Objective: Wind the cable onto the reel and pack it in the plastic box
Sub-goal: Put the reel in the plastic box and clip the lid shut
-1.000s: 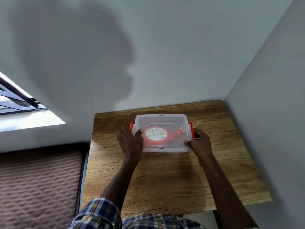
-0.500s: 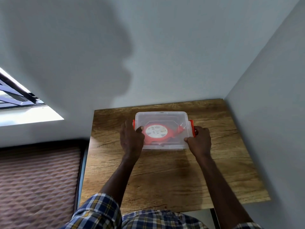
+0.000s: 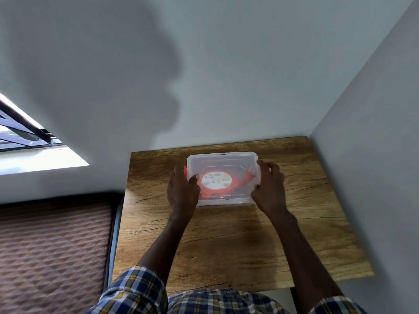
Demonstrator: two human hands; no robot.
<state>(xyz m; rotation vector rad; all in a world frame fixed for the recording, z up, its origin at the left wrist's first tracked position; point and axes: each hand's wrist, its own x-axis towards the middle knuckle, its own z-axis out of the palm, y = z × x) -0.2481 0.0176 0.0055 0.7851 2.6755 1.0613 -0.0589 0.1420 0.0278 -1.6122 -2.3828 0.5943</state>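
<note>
Both hands grip the clear plastic box (image 3: 223, 163) on the wooden table (image 3: 226, 241), left hand (image 3: 182, 191) clasping one end, right hand (image 3: 269, 189) the other, between them the red reel (image 3: 215, 184) under the lid, its white label's print seemingly illegible.

The plastic box (image 3: 223, 177) is clear and rectangular with rounded corners, sitting flat on the wooden table (image 3: 226, 241) near its far edge, roughly midway between the left and right edges. Its clear lid (image 3: 222, 160) is on. An orange latch (image 3: 185, 172) shows at its left end. Inside lies the reel (image 3: 217, 180), orange-red with a round white face turned up, seen through the lid; the cable itself cannot be made out.
</note>
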